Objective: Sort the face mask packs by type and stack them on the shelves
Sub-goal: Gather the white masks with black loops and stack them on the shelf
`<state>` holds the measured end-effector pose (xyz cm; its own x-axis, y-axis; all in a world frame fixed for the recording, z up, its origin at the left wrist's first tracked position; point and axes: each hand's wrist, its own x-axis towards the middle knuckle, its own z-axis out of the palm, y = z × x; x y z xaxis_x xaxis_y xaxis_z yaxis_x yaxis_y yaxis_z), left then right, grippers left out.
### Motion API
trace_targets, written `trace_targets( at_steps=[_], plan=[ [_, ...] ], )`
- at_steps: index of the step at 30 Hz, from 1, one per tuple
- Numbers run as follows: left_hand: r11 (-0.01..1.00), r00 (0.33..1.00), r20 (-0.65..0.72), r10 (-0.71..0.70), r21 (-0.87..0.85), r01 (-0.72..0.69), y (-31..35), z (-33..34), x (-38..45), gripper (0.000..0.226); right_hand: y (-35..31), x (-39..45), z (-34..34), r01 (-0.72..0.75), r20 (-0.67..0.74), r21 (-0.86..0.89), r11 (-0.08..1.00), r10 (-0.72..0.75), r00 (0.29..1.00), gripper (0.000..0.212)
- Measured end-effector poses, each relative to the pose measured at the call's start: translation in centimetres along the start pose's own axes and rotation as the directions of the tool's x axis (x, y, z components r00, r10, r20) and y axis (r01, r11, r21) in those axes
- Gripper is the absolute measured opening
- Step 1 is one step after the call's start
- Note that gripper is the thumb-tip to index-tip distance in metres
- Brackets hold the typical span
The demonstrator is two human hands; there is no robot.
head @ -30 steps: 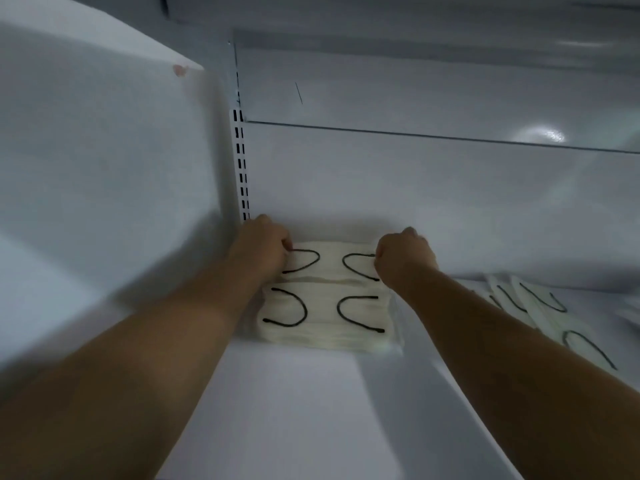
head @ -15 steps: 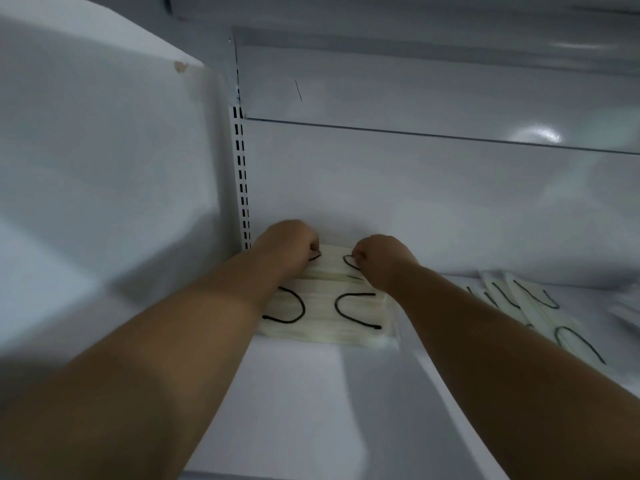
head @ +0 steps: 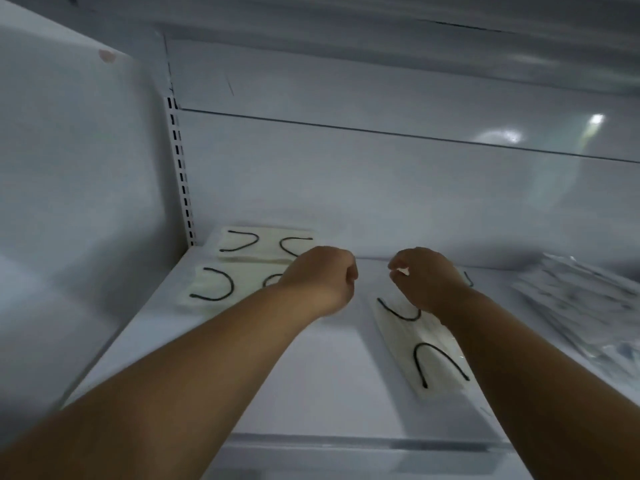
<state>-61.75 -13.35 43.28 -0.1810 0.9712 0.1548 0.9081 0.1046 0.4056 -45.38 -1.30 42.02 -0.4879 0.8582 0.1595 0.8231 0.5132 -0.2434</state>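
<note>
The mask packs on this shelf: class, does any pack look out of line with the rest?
Yes. The white mask pack under the right hand lies slanted across the shelf, apart from the stacked packs squared into the left back corner. Clear-wrapped packs at far right also lie fanned unevenly.

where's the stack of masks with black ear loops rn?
Head view: the mask stack sits in the shelf's back left corner, against the slotted upright, just left of the left hand.

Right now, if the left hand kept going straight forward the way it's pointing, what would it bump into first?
Probably nothing on the shelf. The left hand points past the mask stack toward the back wall, though depth is hard to judge.
</note>
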Motion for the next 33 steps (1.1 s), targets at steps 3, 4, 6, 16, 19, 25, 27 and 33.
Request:
trace_targets(
  at_steps=[3, 4, 6, 16, 19, 25, 27, 33],
  plan=[
    [0.998, 0.982, 0.177, -0.058, 0.003, 0.058, 3.6, 2.3, 0.3, 0.025, 4.0, -1.4, -0.4, -0.114, 0.091, -0.128, 0.985, 0.126, 0.988, 0.041],
    [0.997, 0.972, 0.224, -0.075, 0.047, 0.066, 4.8, 3.3, 0.3, 0.03, 5.0, -1.9, -0.2, -0.14, 0.148, -0.153, 0.978, 0.163, 0.976, 0.047],
    [0.978, 0.952, 0.278, -0.126, 0.195, 0.073, 7.1, 5.2, -0.2, 0.044, 6.6, -2.9, 0.4, -0.14, 0.237, -0.129, 0.982, 0.168, 0.957, 0.05],
    [0.889, 0.911, 0.037, -0.411, 0.24, 0.391, 11.0, 9.7, 0.7, 0.056, 11.0, -4.7, -0.1, -0.06, 0.238, 0.123, 0.991, 0.029, 0.971, 0.029],
    [0.877, 0.883, -0.001, -0.47, 0.113, 0.467, 11.2, 10.3, 1.5, 0.053, 10.6, -5.1, 0.5, -0.13, 0.216, 0.511, 0.85, 0.02, 0.976, 0.027],
    [0.685, 0.751, 0.004, -0.661, -0.406, 0.605, 11.5, 9.0, 1.2, 0.043, 10.3, -5.3, -0.4, -0.384, 0.334, 0.86, 0.337, 0.199, 0.921, 0.014],
    [0.602, 0.727, 0.032, -0.686, -0.535, 0.592, 11.1, 8.6, 1.4, 0.036, 10.1, -5.5, -0.6, -0.417, 0.384, 0.879, 0.234, 0.174, 0.907, 0.013],
    [0.357, 0.683, 0.153, -0.714, -0.76, 0.543, 10.7, 7.8, 1.4, 0.023, 9.0, -6.5, 0.3, -0.389, 0.378, 0.915, 0.108, 0.108, 0.92, 0.024]
  ],
)
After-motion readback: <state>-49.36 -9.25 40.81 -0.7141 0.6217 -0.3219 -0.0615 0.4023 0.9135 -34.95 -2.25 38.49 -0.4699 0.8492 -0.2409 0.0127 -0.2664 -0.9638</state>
